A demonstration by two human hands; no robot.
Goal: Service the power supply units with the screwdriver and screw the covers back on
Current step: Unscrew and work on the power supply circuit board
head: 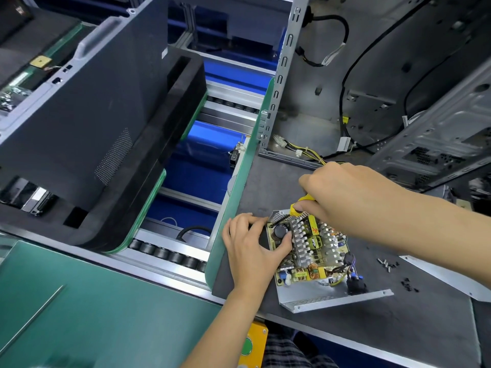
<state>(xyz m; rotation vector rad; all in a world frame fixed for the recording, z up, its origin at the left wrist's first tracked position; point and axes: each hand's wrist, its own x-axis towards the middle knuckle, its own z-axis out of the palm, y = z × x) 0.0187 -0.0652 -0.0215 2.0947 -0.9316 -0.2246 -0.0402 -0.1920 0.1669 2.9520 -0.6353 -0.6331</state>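
The open power supply unit [310, 251] lay without its cover on the dark grey work mat [372, 328], its circuit board and heat sinks exposed. The left hand [252, 251] held the unit at its left edge, with the fingers curled on the casing and the thumb pressed beside a black capacitor [281, 231]. The right hand [345, 192] gripped the yellow handle of the screwdriver [299, 205] over the far corner of the board. Loose screws [388, 264] lay just to the right on the mat, near a metal cover [446, 277]. An opened computer case [398, 88] stood behind.
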